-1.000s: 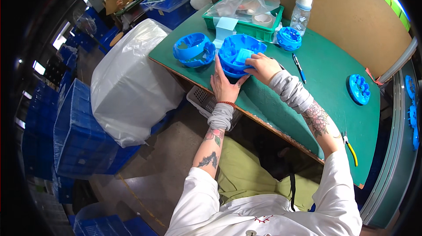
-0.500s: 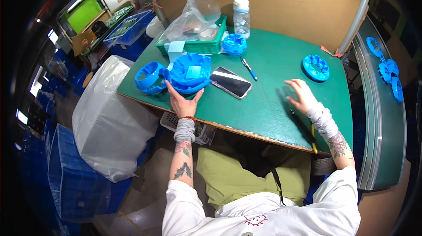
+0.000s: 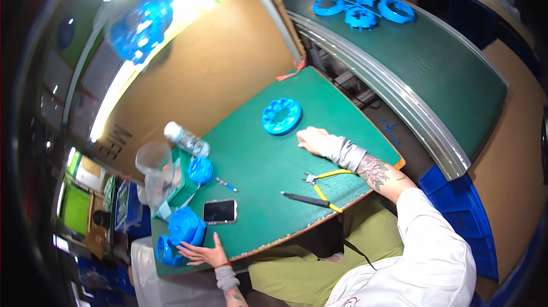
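My left hand (image 3: pixel 204 254) lies at the lower left of the green table, fingers spread against a pair of blue plastic parts. One of these is a ring-like part (image 3: pixel 166 251); the other is a larger blue housing (image 3: pixel 186 226) beside it. Farther right, my right hand (image 3: pixel 313 139) is over the table with its fingers curled in, and nothing shows in them. Just beyond its fingertips sits a scalloped blue plastic ring (image 3: pixel 281 116), apart from the hand. Yellow-handled cutting pliers (image 3: pixel 319 184) and a black-and-yellow hand tool (image 3: pixel 311 200) lie below my right forearm.
A phone (image 3: pixel 220 211), a pen (image 3: pixel 226 185), a round blue part (image 3: pixel 200 170) and a bottle (image 3: pixel 187 139) stand or lie at the left, by a green tray (image 3: pixel 184 178). Beyond the table's right side runs a conveyor (image 3: pixel 425 70) carrying joined blue parts (image 3: pixel 361 18). Cardboard (image 3: pixel 222 55) walls the back.
The view has swung right, showing more of the conveyor. My right hand has moved toward the scalloped ring and its fingers have curled. My left hand's fingers have spread beside the blue parts.
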Action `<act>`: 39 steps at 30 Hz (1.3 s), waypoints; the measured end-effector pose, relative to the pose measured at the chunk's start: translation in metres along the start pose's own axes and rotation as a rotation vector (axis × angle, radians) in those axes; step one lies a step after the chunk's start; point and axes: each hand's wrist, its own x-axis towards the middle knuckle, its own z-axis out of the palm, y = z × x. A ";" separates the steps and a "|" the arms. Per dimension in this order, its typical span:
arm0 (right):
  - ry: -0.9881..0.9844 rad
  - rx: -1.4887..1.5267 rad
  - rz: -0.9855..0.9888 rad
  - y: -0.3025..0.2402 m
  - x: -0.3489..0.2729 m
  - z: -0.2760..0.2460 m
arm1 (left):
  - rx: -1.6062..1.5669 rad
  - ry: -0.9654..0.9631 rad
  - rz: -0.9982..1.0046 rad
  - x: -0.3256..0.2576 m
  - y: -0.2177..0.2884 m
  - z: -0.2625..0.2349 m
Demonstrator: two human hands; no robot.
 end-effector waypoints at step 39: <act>-0.014 0.544 0.099 -0.094 0.145 -0.013 | -0.756 -0.860 -0.230 0.057 0.213 0.085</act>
